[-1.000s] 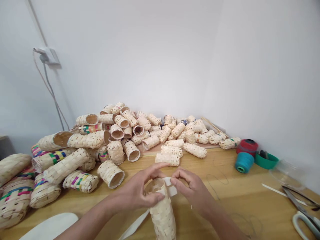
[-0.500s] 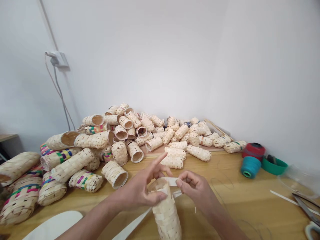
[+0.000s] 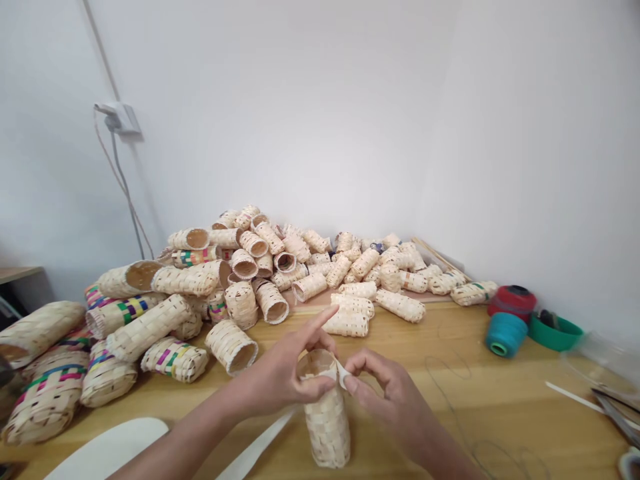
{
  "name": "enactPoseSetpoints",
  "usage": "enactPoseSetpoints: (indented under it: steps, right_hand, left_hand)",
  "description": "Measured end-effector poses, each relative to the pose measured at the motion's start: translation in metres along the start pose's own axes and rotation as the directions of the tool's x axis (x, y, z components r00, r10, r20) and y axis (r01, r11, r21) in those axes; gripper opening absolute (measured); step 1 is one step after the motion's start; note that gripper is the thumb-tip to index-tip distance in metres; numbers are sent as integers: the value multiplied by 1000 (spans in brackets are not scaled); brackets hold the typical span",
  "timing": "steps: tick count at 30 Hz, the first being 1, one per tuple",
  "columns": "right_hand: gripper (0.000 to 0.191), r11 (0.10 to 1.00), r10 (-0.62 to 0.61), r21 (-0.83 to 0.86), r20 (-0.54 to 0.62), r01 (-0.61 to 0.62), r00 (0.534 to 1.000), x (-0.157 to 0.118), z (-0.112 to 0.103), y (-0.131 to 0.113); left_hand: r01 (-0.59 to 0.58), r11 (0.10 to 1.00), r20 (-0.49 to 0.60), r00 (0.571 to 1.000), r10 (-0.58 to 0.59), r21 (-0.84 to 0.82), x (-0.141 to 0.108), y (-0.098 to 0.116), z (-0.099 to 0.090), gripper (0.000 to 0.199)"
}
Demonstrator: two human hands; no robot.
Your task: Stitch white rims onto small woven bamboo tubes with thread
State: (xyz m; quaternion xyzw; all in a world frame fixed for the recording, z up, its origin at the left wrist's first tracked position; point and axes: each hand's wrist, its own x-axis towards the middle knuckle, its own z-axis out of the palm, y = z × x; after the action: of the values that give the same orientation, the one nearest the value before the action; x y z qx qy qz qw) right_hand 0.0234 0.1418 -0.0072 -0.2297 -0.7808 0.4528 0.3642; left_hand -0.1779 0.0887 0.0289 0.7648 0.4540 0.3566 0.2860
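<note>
Left hand (image 3: pixel 280 383) clasps a woven tube (image 3: pixel 327 427) at its rim, thumb across the wall, index finger (image 3: pixel 320 322) raised. Right hand (image 3: pixel 385 393) pinches a pale strip (image 3: pixel 341 373) at the rim between its closed fingers (image 3: pixel 360 363). The tube stands nearly upright above the worktop (image 3: pixel 460 400), open mouth upward, long axis leaning slightly toward the viewer. Compared with the earlier frame, its lower end now shows whole, and the strip appears as a short folded tab rather than a longer tail. Behind lies a heap of woven tubes (image 3: pixel 260 267).
</note>
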Motion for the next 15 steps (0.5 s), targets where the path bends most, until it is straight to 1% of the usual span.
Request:
enactPoseSetpoints:
  steps: [3, 8, 15]
  right_hand:
    - [15, 999, -11, -36, -5, 11, 1000, -2, 0, -3]
    - [15, 997, -54, -62, 11, 55, 998, -2, 1, -2]
    - [15, 998, -21, -66, -5, 21, 1000, 0, 3, 1]
  left_hand:
    - [15, 999, -5, 1000, -15, 32, 0, 0, 0, 88]
    - [11, 997, -1, 1000, -11, 70, 1, 0, 2, 87]
    - [0, 997, -14, 1000, 1, 75, 1, -5, 3, 87]
